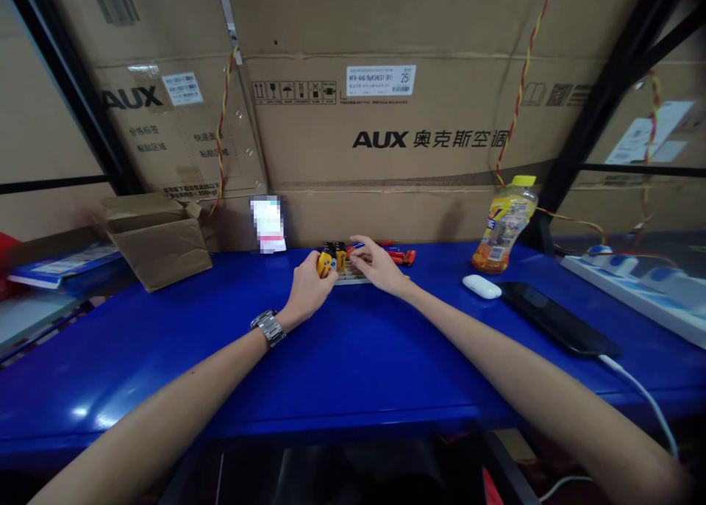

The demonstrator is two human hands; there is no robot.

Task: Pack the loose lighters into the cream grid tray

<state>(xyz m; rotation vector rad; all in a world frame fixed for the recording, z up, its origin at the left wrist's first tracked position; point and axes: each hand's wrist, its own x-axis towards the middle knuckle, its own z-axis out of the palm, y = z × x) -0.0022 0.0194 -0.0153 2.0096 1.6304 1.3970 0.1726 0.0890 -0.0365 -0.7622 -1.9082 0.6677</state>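
Note:
My left hand (312,288), with a metal watch (268,327) on its wrist, is closed around a yellow block (323,265) that looks like a 9-volt battery. Right behind it stand black-and-yellow blocks (340,257) of the same look, upright in a pale slotted tray (353,278). Over the tray's right part, my right hand (380,267) has its fingers bent together; what they pinch, if anything, is hidden. Red and blue slim items (401,256) lie behind the right hand, too small to name surely.
On the blue table (364,358) a lit phone (268,226) leans at the back, beside an open cardboard box (157,244). To the right are a drink bottle (504,226), a white earbud case (482,287), a black phone (557,317) on a cable and a power strip (634,299). Large cartons (441,174) stand behind.

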